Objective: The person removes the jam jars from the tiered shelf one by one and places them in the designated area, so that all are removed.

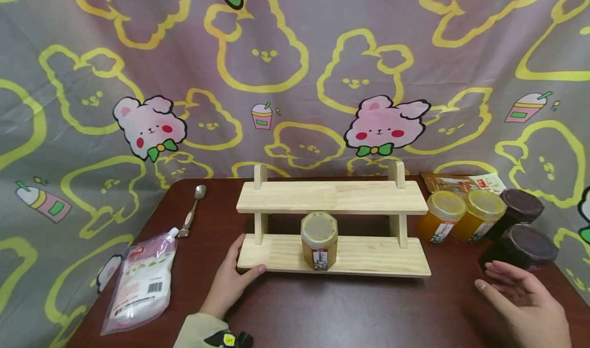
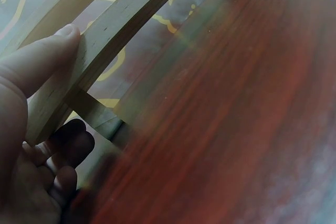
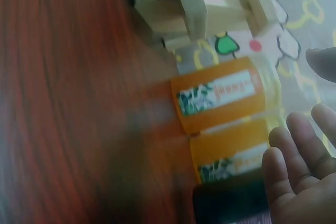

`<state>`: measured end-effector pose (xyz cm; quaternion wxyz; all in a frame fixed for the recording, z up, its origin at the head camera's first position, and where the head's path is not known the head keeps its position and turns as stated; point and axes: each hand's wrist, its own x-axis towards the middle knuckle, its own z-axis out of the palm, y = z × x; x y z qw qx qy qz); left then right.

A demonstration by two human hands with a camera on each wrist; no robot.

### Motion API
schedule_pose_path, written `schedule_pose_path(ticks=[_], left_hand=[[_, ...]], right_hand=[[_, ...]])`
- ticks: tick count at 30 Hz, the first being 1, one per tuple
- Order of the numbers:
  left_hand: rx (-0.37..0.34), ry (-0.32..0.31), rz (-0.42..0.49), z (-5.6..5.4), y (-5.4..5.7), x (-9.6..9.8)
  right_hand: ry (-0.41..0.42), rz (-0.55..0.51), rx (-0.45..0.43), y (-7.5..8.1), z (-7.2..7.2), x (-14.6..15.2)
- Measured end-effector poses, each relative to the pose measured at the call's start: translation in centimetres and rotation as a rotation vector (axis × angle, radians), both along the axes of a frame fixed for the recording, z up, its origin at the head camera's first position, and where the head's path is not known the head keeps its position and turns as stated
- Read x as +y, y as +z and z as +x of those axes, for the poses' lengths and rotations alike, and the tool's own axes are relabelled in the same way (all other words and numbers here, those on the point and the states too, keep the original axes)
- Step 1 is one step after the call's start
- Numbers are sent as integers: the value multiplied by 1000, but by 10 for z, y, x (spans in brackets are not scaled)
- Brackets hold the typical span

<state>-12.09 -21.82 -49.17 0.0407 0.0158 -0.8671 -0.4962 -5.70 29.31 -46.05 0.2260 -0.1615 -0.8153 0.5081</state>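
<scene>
A two-tier wooden rack (image 1: 332,197) stands mid-table. My left hand (image 1: 229,278) grips the left end of its lower board, thumb on the front edge; the left wrist view shows the fingers (image 2: 63,182) curled around the board's end. On the lower board sits a jar (image 1: 319,241) with amber contents, a pale lid and a small label. At the right, my right hand (image 1: 525,302) has loosely bent fingers and holds nothing. Its fingertips overlap the near side of a dark jar (image 1: 525,248) in the head view. The right wrist view shows the palm (image 3: 310,198) beside the jars.
Two orange jars (image 1: 441,217) and another dark jar (image 1: 516,212) cluster right of the rack, with a brown packet (image 1: 456,183) behind them. On the left lie a spouted pouch (image 1: 145,281) and a metal spoon (image 1: 193,210). A patterned curtain (image 1: 318,66) hangs behind the table.
</scene>
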Motion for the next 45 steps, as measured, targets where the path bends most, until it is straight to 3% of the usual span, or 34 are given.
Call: schedule_pose_path(ticks=[7,11,17,26,36,45], left_hand=[[2,-1,12,0,-1,-1],[9,-1,13,0,-2,-1],[15,-5,19,-1,-3,-1],[14,-10,31,-1,-3,-2],[15,-9,42,-1,-3,-1],[17,-5,33,-1,-3,-2]], right_hand=[[97,108,-19,4,-5,-18],[170,148,12,8,-9,-28],[303,157,64,16,-14,-41],[386,175,111,24,-22,-64],[556,94,182,26,-33,-96],[647,51,103,27,-38,-125]])
